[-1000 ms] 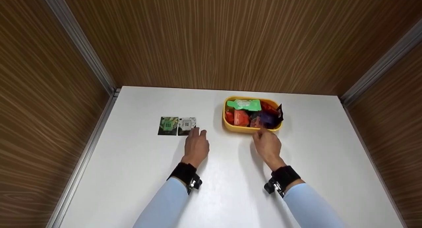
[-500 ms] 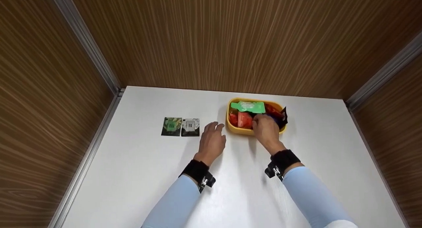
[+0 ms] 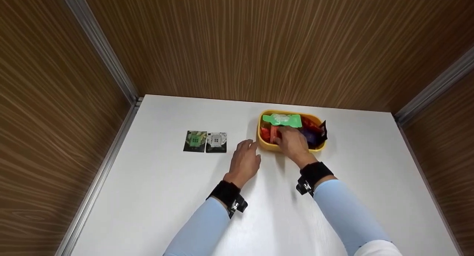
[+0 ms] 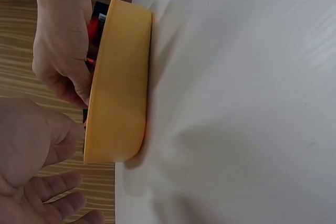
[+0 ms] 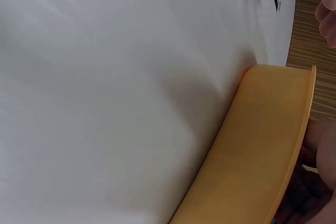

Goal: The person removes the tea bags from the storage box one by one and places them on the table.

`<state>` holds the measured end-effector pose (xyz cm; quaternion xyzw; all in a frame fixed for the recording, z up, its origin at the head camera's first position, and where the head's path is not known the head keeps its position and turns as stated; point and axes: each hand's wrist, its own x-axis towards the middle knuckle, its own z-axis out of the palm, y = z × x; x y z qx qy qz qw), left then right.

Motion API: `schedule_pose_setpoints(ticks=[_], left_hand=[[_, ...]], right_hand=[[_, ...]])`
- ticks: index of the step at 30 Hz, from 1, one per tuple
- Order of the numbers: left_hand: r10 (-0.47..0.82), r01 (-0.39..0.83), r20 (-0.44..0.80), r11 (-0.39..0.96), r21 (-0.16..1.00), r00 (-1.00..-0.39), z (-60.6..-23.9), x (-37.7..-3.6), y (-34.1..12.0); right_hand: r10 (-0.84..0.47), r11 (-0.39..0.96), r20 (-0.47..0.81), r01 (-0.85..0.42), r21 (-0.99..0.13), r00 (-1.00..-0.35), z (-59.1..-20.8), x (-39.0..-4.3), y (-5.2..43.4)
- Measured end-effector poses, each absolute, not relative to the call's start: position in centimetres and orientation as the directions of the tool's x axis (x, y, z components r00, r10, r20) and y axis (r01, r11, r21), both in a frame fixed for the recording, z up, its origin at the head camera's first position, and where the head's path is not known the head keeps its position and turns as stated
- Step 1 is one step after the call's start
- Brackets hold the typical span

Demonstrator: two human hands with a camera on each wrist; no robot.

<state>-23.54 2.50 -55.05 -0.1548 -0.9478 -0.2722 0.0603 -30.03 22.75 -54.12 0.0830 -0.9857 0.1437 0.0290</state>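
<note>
- Head view: the right hand (image 3: pixel 292 143) reaches down into the yellow tub (image 3: pixel 267 144) of coloured packets at the far right of the white table (image 3: pixel 155 196); I cannot tell whether its fingers grip one.
- Beside the tub's left wall hovers the left hand (image 3: pixel 245 161), fingers loosely spread, holding nothing.
- Two small cards (image 3: pixel 205 141) lie side by side further left.
- A green packet (image 3: pixel 282 120) tops the pile.
</note>
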Motion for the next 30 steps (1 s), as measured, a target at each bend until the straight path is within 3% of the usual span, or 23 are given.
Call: schedule_pose_setpoints(ticks=[3,8,14,18,23,30], left_hand=[[0.267,0.334,0.203,0.801,0.498,-0.942,-55.1,-23.3,2.5],[0.254,0.321,0.197,0.796,0.513,-0.947,-55.3,-23.2,2.4],[0.258,0.315,0.181,0.791,0.524,-0.949,-55.5,-23.1,2.5],[0.265,0.329,0.195,0.793,0.513,-0.944,-55.4,-23.0,2.7],[0.249,0.317,0.198,0.794,0.519,-0.948,-55.2,-23.0,2.7],[0.215,0.255,0.14,0.742,0.62,-0.967,-54.4,-23.5,2.8]], right_hand=[[-0.121,0.954,0.109,-0.146,-0.262,-0.987,-54.1,-30.1,22.5],[-0.052,0.974,0.281,-0.111,-0.197,-0.958,-54.1,-30.5,23.0],[-0.009,0.988,0.268,-0.05,-0.148,-0.963,-54.6,-31.5,24.4],[-0.034,0.986,0.311,-0.083,-0.146,-0.95,-54.9,-31.8,25.1],[-0.069,0.978,0.467,-0.152,-0.141,-0.882,-55.0,-31.5,25.2],[-0.081,0.954,0.695,-0.257,-0.153,-0.715,-54.5,-30.0,23.9]])
